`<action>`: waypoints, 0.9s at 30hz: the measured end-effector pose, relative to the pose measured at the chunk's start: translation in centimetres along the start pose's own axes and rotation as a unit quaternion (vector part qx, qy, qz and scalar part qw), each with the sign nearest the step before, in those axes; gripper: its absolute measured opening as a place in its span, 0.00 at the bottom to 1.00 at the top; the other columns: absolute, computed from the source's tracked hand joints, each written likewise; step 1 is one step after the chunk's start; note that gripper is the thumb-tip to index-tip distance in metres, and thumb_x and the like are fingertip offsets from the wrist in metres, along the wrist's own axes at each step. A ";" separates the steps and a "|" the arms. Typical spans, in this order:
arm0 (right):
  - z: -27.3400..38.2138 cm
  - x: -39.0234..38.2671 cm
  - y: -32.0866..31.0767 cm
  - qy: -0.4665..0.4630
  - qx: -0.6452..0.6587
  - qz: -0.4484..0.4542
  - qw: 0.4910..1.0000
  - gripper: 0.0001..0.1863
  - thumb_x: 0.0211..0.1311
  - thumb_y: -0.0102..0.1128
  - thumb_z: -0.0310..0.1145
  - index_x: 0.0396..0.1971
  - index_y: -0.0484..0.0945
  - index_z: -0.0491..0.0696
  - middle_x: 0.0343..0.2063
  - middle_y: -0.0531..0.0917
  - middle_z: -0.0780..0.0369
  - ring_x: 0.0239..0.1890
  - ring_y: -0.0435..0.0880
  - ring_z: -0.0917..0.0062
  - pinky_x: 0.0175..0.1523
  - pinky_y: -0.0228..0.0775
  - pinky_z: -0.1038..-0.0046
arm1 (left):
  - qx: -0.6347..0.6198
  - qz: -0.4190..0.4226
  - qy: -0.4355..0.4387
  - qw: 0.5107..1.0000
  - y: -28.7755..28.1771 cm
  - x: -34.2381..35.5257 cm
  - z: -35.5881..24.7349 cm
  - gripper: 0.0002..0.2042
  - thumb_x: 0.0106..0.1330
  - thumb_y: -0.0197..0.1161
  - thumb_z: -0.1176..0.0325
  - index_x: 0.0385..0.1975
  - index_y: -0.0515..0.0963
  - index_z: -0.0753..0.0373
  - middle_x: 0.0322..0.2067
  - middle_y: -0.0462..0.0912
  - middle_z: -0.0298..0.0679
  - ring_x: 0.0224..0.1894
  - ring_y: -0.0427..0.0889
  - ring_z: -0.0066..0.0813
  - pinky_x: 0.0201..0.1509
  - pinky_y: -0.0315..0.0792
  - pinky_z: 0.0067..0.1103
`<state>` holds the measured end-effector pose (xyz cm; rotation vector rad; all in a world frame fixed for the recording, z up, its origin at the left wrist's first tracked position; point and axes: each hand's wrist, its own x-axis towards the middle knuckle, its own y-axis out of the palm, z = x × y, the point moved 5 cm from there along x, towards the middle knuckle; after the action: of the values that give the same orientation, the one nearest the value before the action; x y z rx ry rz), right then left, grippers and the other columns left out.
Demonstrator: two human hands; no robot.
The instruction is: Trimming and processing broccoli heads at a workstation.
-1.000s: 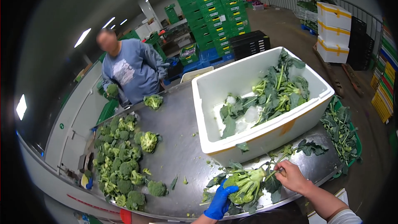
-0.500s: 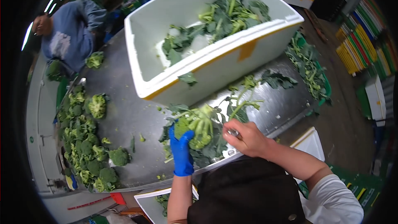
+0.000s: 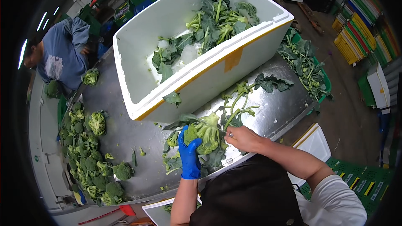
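My left hand [image 3: 188, 159], in a blue glove, grips a broccoli head [image 3: 205, 136] whose pale stalk points up. My bare right hand [image 3: 243, 139] is closed on a small knife [image 3: 230, 134], its blade against the broccoli's stems. Loose leaves and cut leafy stalks [image 3: 234, 100] lie around both hands on the steel table [image 3: 121, 138]. Just behind stands a large white foam box [image 3: 201, 81] with yellow tape, holding leafy stalks [image 3: 217, 25] and ice [image 3: 189, 53].
A pile of broccoli heads [image 3: 88, 159] covers the table's left end. A co-worker in blue [image 3: 63, 54] bends at the far left. A green crate of leaves [image 3: 303, 67] adjoins the right end; stacked coloured crates [image 3: 358, 33] stand beyond. A foam lid [image 3: 312, 146] is near my right forearm.
My view has swung downward, bringing my apron and forearms in. My hands have shifted the broccoli and knife slightly on the table. The co-worker has bent forward.
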<state>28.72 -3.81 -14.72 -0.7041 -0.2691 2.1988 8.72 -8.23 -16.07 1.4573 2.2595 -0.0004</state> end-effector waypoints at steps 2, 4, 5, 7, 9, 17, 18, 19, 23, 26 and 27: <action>0.3 0.3 -0.6 -0.012 -0.060 -0.036 0.997 0.17 0.63 0.52 0.39 0.36 0.74 0.37 0.25 0.79 0.42 0.33 0.79 0.46 0.41 0.71 0.54 | -0.042 0.006 0.018 0.999 0.4 -0.2 0.0 0.32 0.49 0.62 0.80 0.60 0.65 0.65 0.53 0.73 0.41 0.55 0.72 0.32 0.60 0.66 0.25; 0.4 0.6 -0.7 -0.001 -0.055 -0.041 0.998 0.17 0.63 0.52 0.39 0.35 0.74 0.37 0.26 0.79 0.42 0.34 0.79 0.46 0.42 0.71 0.54 | -0.035 -0.008 0.040 0.999 1.2 -0.5 -0.5 0.33 0.49 0.61 0.81 0.60 0.64 0.65 0.54 0.72 0.41 0.55 0.72 0.31 0.60 0.66 0.25; 0.6 0.8 -0.8 0.004 -0.055 -0.047 0.997 0.18 0.63 0.52 0.39 0.34 0.74 0.36 0.27 0.79 0.42 0.34 0.79 0.46 0.42 0.71 0.54 | -0.032 -0.023 0.070 0.997 1.3 -0.6 -0.8 0.34 0.48 0.61 0.82 0.61 0.64 0.65 0.54 0.71 0.41 0.56 0.71 0.31 0.61 0.65 0.25; 0.5 1.2 -0.5 0.012 -0.057 -0.034 0.998 0.18 0.63 0.51 0.39 0.32 0.74 0.36 0.28 0.79 0.41 0.35 0.79 0.45 0.43 0.71 0.54 | 0.006 -0.023 0.099 0.995 1.0 -0.6 -0.4 0.36 0.47 0.62 0.82 0.62 0.62 0.64 0.57 0.69 0.40 0.57 0.70 0.31 0.62 0.64 0.26; 1.1 1.7 -0.1 -0.001 -0.071 0.017 0.997 0.18 0.63 0.52 0.39 0.32 0.74 0.35 0.29 0.79 0.41 0.37 0.78 0.45 0.43 0.71 0.54 | 0.105 -0.015 0.197 0.975 0.6 -0.8 -0.9 0.38 0.45 0.64 0.82 0.63 0.61 0.64 0.58 0.67 0.40 0.58 0.69 0.31 0.63 0.63 0.26; -4.4 2.8 1.3 0.096 -0.196 0.050 0.975 0.18 0.61 0.52 0.39 0.37 0.74 0.36 0.33 0.80 0.43 0.40 0.79 0.49 0.47 0.71 0.55 | -0.029 -0.083 0.193 0.977 -1.8 0.2 -2.8 0.35 0.49 0.64 0.77 0.62 0.62 0.67 0.57 0.69 0.42 0.57 0.70 0.33 0.64 0.63 0.28; -4.4 2.7 1.1 0.093 -0.202 0.041 0.974 0.18 0.61 0.52 0.40 0.38 0.74 0.38 0.33 0.81 0.44 0.40 0.80 0.49 0.47 0.72 0.56 | -0.002 -0.070 0.205 0.976 -2.4 0.4 -4.2 0.33 0.52 0.62 0.73 0.62 0.62 0.66 0.56 0.71 0.43 0.56 0.72 0.36 0.62 0.65 0.30; -4.2 2.5 0.8 0.090 -0.207 0.030 0.974 0.18 0.61 0.52 0.40 0.39 0.74 0.39 0.34 0.81 0.45 0.40 0.80 0.50 0.46 0.72 0.57 | -0.003 -0.075 0.209 0.975 -3.2 0.5 -3.8 0.33 0.52 0.62 0.73 0.62 0.62 0.66 0.56 0.71 0.43 0.56 0.72 0.36 0.62 0.65 0.30; 2.1 2.3 -2.2 0.008 -0.169 0.023 0.985 0.18 0.59 0.56 0.41 0.41 0.74 0.42 0.34 0.81 0.46 0.39 0.80 0.52 0.45 0.72 0.58 | -0.238 -0.009 -0.008 0.971 -6.2 0.4 -1.4 0.34 0.52 0.61 0.64 0.62 0.63 0.63 0.56 0.71 0.46 0.58 0.71 0.46 0.63 0.67 0.38; 3.6 0.6 -2.7 -0.191 -0.086 -0.098 0.973 0.18 0.58 0.60 0.39 0.42 0.74 0.42 0.30 0.81 0.48 0.34 0.82 0.55 0.41 0.73 0.59 | -0.386 0.072 -0.093 0.915 -5.4 -1.4 -0.7 0.35 0.53 0.56 0.50 0.62 0.64 0.60 0.56 0.71 0.49 0.57 0.71 0.54 0.63 0.60 0.53; 3.1 0.6 -2.4 -0.168 -0.109 -0.102 0.974 0.18 0.57 0.61 0.38 0.42 0.74 0.43 0.30 0.82 0.50 0.33 0.83 0.57 0.39 0.74 0.62 | -0.388 0.069 -0.095 0.914 -5.4 -1.6 -0.4 0.35 0.53 0.56 0.50 0.62 0.64 0.60 0.56 0.71 0.49 0.57 0.71 0.54 0.63 0.60 0.53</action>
<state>28.15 -1.62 -11.44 -0.3924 -0.7320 2.1002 4.44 -11.92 -16.38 1.1001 1.6795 0.6870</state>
